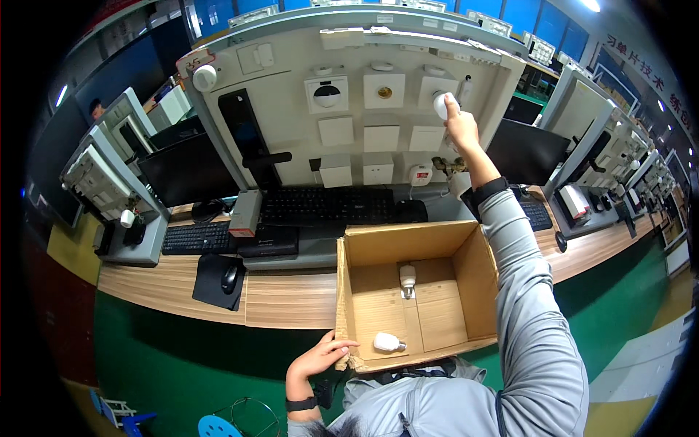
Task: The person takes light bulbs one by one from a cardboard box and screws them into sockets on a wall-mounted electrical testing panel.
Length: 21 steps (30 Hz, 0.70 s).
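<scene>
Gripping a round white light bulb (440, 107): right hand (461, 131), before the upper right of the upright pale panel (291, 80); bulb's contact with the fixture cannot be told. Left hand (320, 357) grasps near left corner of the open brown cardboard box (475, 280). Inside: two white screw-base bulbs, one far (408, 276), one near left (386, 341). Left of box: wood-grain table (291, 298).

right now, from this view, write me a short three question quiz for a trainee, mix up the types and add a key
1. What is the right hand gripping at the panel?
A) a mouse
B) a rounded white piece
C) a cable

2. True or false: the left hand is touching the keyboard.

3. How many bulbs lie in the box?

Key: 1. B. 2. False, it is at the box's near left corner. 3. Two.
</scene>
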{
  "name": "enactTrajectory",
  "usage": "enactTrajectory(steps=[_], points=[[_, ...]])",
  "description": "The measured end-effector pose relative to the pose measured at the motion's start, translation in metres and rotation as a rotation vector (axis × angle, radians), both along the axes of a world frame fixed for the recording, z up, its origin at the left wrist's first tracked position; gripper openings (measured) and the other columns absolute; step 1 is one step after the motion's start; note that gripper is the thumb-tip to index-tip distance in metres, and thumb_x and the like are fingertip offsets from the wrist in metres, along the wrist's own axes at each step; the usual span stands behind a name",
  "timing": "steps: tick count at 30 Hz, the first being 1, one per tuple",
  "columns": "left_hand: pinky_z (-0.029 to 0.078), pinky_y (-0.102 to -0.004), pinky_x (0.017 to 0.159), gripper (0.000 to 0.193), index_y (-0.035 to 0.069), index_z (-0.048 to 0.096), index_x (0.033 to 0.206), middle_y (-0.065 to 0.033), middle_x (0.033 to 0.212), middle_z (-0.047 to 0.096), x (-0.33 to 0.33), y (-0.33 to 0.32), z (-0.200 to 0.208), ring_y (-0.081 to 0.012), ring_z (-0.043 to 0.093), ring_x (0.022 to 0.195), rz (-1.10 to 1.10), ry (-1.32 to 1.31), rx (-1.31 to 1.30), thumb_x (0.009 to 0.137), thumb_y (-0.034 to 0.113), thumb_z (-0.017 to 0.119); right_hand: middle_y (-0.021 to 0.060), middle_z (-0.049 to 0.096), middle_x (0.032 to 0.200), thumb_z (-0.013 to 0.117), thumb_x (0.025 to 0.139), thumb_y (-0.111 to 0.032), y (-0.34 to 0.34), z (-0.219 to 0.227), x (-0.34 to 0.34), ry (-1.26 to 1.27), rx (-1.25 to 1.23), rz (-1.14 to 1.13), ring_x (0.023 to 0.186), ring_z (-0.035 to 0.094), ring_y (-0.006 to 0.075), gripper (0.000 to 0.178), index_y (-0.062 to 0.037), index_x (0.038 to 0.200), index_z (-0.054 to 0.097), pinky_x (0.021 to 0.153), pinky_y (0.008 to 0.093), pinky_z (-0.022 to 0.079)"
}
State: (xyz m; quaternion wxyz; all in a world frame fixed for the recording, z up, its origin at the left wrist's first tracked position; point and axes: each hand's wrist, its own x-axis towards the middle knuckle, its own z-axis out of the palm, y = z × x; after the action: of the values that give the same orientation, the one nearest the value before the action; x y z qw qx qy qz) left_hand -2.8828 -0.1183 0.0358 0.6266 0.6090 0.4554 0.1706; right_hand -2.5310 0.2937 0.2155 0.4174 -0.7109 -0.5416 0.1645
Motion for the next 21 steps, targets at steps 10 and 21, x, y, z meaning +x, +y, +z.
enactTrajectory(steps=[10,21], points=[[0.025,-0.0372,0.112,0.03,0.014,0.061,0.123,-0.0166,0.143,0.033,0.001,0.0,0.001,-0.0324,0.03,0.134,0.006,-0.003,-0.017,0.096,0.022,0.051,-0.0001,0.038,0.053,0.033,0.081,-0.081,-0.006,-0.01,-0.025,1.322,-0.091,0.248,0.046,0.034,0.0146,0.074,-0.0083,0.074,0.045,0.045,0.029,0.028],[0.025,-0.037,0.112,0.03,0.015,0.061,0.123,-0.0173,0.141,0.035,-0.001,-0.001,-0.002,-0.0328,0.032,0.133,-0.005,-0.019,0.012,0.096,0.021,0.05,0.0131,0.054,0.08,0.038,0.088,-0.069,-0.012,0.0,-0.014,1.037,0.039,0.215,0.054,0.049,0.0168,0.075,-0.0002,0.116,0.046,0.049,0.0304,0.049]])
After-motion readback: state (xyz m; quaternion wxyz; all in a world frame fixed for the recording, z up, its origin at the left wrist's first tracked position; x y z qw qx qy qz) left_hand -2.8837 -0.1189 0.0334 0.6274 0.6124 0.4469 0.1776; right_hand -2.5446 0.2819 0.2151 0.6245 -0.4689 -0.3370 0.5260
